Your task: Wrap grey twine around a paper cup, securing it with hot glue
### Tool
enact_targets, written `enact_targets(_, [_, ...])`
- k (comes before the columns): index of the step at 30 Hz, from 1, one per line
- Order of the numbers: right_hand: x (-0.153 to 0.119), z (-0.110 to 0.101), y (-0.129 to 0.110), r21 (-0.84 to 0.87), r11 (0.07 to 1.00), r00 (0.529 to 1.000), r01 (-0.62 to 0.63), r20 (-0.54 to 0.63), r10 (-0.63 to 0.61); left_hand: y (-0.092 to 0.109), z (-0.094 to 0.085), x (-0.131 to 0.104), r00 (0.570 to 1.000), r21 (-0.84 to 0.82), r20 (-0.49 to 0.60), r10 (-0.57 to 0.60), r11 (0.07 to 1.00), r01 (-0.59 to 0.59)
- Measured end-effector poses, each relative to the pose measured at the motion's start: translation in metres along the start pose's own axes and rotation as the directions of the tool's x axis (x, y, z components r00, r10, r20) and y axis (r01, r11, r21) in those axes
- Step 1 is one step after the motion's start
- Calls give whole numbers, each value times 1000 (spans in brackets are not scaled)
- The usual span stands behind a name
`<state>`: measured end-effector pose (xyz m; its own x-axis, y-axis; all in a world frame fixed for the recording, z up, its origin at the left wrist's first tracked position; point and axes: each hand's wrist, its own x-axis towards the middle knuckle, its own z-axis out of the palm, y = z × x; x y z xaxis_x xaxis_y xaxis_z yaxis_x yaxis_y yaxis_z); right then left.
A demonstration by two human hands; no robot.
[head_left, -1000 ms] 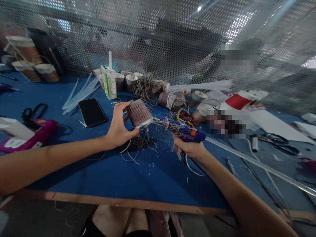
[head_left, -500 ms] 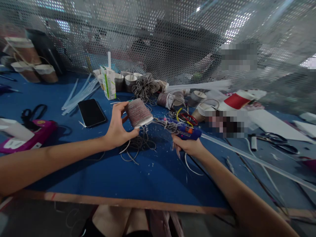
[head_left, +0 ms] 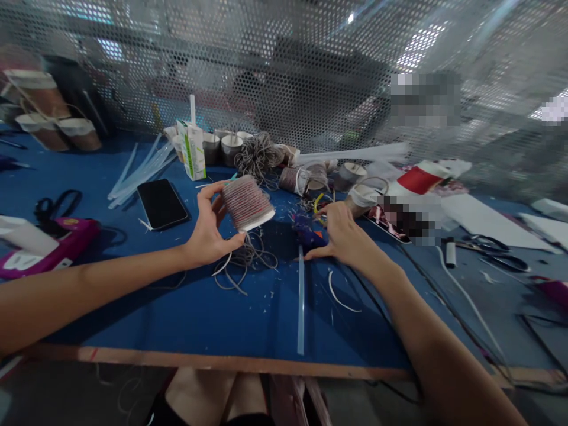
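My left hand (head_left: 210,228) grips a small cup wound with grey and reddish twine (head_left: 248,202) between thumb and fingers, tilted above the table. Its white rim faces down to the right. Beneath it lies a loose tangle of grey cord (head_left: 244,260). To the right, my right hand (head_left: 344,234) is curled about a blue glue gun (head_left: 306,232), low at the table, thumb and fingers on either side of it. A long translucent glue stick (head_left: 301,307) sticks out of the gun's back toward me. Part of the gun is hidden by the hand.
A phone (head_left: 162,203), glue sticks (head_left: 144,171) and a juice carton (head_left: 193,151) lie or stand to the left. Wrapped cups (head_left: 295,180) and a twine bundle (head_left: 260,155) line the back. Scissors (head_left: 492,248) and cables are at right. A perforated metal screen (head_left: 266,77) rises behind.
The glue gun has swung from pointing left to pointing away from me and come down to the table. My right hand has shifted its hold; the left keeps the cup nearly still.
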<state>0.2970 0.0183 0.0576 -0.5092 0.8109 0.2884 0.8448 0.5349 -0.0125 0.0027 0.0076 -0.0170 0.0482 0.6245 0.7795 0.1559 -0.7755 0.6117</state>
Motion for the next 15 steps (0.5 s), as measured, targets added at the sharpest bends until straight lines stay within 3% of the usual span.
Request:
enact_targets(4, [-2, -7, -8, 210, 972, 994, 109, -48, -101, 0, -2, 0, 1000, 51, -8, -13, 999, 13])
enact_targets(6, [-4, -7, -19, 393, 907, 989, 150, -61, -137, 1, -3, 0, 999, 90, -2, -40, 995, 40])
enact_targets(8, [-7, -3, -34, 628, 761, 987, 163, -92, -135, 3, -5, 1, 998, 118, 7, -62, 991, 61])
enact_targets(10, [-10, 3, -51, 839, 537, 993, 80, -19, -119, 5, -6, 2, 998, 131, 17, -68, 989, 65])
enact_targets(15, [-14, 10, -88, 962, 219, 958, -161, 205, -199, 8, -6, 4, 999, 134, 41, 1, 991, -7])
